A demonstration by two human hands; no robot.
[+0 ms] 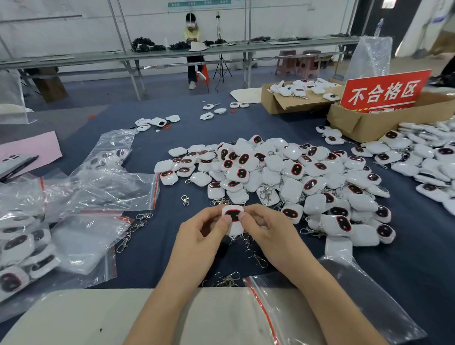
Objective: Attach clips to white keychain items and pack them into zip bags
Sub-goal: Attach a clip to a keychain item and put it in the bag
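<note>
**Packing floor at a factory**

We face a table (150, 146) heaped with white keychain items (273, 176) and zip bags (100, 187) — cardboard boxes (369, 126), a red sign (384, 92), a long workbench (62, 59) and another worker (192, 34) behind.

A long metal-framed bench (268, 47) stands before a white wall (61, 31) on grey floor (166, 88).

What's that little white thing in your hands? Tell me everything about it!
The white keychain item is a rounded case of glossy plastic, with a dark oval window ringed in red on its face. It is held above the blue table, face toward the camera, pinched by the left hand and right hand, thumbs on its front. Metal rings show beneath.
</note>
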